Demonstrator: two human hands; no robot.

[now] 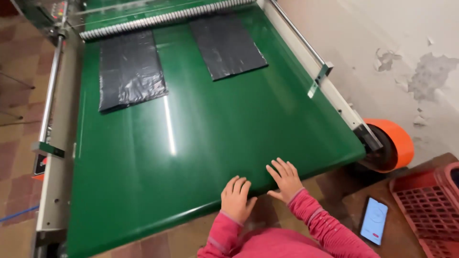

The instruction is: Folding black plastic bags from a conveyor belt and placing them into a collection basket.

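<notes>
nearest the camera, two pink sleeves [315, 224] are reaching forward from the bottom edge. the left hand [236, 199] is lying palm down at the near edge of the green conveyor belt [191, 143], fingers loosely spread and flat, holding nothing. just beside it, the right hand [285, 180] is resting a little further onto the belt, also palm down with fingers fanned out, thumb sticking to the side, gripping nothing. the two hands are sitting close together but not touching.

to the right of the hands, off the belt, a phone [374, 220] with a lit screen is lying on a brown surface [354, 205], and a red plastic crate [425, 200] is sitting beside it at the frame's edge. a little further along, an orange roller end [397, 138] is sticking out at the belt's near right corner.

the wide shiny stretch of belt ahead of the hands is catching a bright streak of light. well apart from the hands, toward the far end, two black plastic bags are lying flat on the belt: the left black bag [129, 71] is looking slightly wrinkled, and the right black bag [227, 45] is lying smoother, with a strip of green showing between them. both are touching a white ribbed roller [162, 18] running across the far end. metal side rails [50, 81] are framing the belt, with a tiled floor [19, 95] on the left and a peeling wall [406, 62] on the right.
</notes>
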